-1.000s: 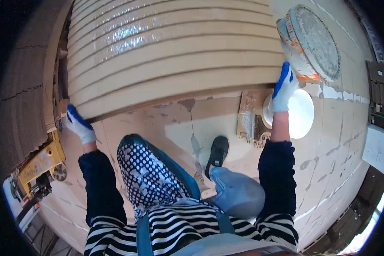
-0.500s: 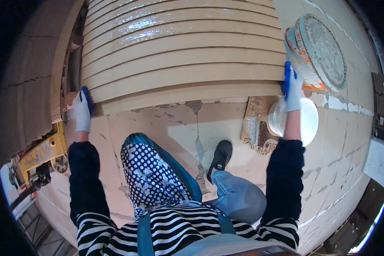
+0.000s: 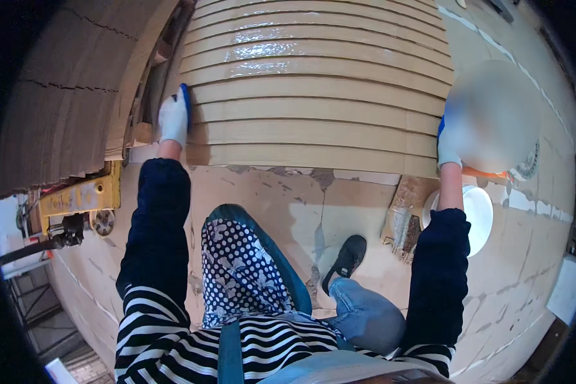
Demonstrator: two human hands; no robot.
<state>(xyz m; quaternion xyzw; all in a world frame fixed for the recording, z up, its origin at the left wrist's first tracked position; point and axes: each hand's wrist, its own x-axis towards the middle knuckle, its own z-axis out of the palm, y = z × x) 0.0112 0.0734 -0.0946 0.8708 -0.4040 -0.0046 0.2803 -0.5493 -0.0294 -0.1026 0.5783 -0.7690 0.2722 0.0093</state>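
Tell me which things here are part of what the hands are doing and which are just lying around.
In hand:
- left hand
- right hand
- stack of cardboard sheets, gripped at both sides

Lying about:
- yellow pallet jack
- white bucket
- brush

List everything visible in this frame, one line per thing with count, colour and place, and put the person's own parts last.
cardboard sheets: one stack, tan, top centre, held at both side edges
second cardboard stack: one, tan, far left
pallet jack: one, yellow, left, below the second stack
round lid: one, white, on the floor at right
brush-like tool: one, brownish, on the floor beside the lid
floor: tan board, scuffed, centre
shoe: one, black, centre
apron: one, dark with white dots
left hand: white and blue glove, on the stack's left edge
right hand: white and blue glove, on the stack's right edge
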